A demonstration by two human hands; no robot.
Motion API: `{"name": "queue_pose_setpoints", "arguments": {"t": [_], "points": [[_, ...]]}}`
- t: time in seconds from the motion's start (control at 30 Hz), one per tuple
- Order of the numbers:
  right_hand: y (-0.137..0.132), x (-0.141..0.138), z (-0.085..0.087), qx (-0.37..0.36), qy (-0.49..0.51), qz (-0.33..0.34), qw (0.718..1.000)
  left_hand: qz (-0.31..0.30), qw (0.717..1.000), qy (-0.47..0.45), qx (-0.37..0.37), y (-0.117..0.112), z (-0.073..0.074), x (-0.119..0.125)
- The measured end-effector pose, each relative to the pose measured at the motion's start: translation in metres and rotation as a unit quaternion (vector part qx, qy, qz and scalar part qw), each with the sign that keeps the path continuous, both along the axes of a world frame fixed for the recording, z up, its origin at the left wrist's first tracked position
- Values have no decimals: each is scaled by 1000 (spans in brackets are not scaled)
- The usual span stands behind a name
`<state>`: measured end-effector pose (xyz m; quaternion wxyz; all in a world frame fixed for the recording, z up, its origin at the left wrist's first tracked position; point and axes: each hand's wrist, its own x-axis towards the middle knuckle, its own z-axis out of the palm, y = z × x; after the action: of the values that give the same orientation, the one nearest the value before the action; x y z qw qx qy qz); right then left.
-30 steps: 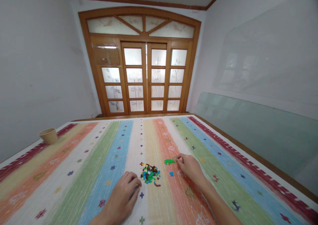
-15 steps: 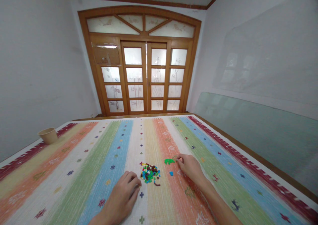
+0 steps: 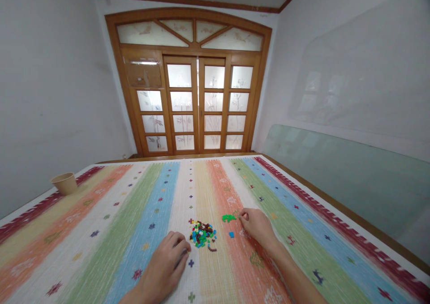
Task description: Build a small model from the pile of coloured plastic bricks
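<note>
A loose pile of small plastic bricks [image 3: 202, 235] sits on a striped woven mat [image 3: 101, 241]. Left hand [image 3: 164, 263] is just beside the pile, fingers [image 3: 184, 246] curled, grip unclear. Right of the pile, right hand [image 3: 258, 228] has fingers [image 3: 244, 215] pinched by a green brick cluster [image 3: 229, 218], hold unclear. A careless sweep of either hand could scatter the pile.

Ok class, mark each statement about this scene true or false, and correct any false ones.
1. The right hand is just beside a green cluster of plastic bricks. True.
2. A lone blue plastic brick lies apart from the multicoloured pile of small plastic bricks. True.
3. The left hand holds a tan paper cup. False: that hand is beside the pile, and the cup is far off at the left edge of the striped woven mat.
4. The wooden-framed frosted glass doors stand wide open. False: they are shut.
5. A pale glass pane stands along the right wall. True.
</note>
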<state>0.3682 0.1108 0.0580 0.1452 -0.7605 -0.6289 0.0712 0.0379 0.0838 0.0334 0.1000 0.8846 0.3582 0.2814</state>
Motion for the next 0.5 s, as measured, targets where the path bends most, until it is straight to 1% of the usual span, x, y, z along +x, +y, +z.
{"name": "queue_pose_setpoints", "arguments": {"t": [0.27,0.5], "points": [[2,5,-6,1,13,-2,1000,0,1000,-21,5,-2,3,1],[4,7,-8,1,15,3,1000,-2,1000,-22,7,-1,1,1]]}}
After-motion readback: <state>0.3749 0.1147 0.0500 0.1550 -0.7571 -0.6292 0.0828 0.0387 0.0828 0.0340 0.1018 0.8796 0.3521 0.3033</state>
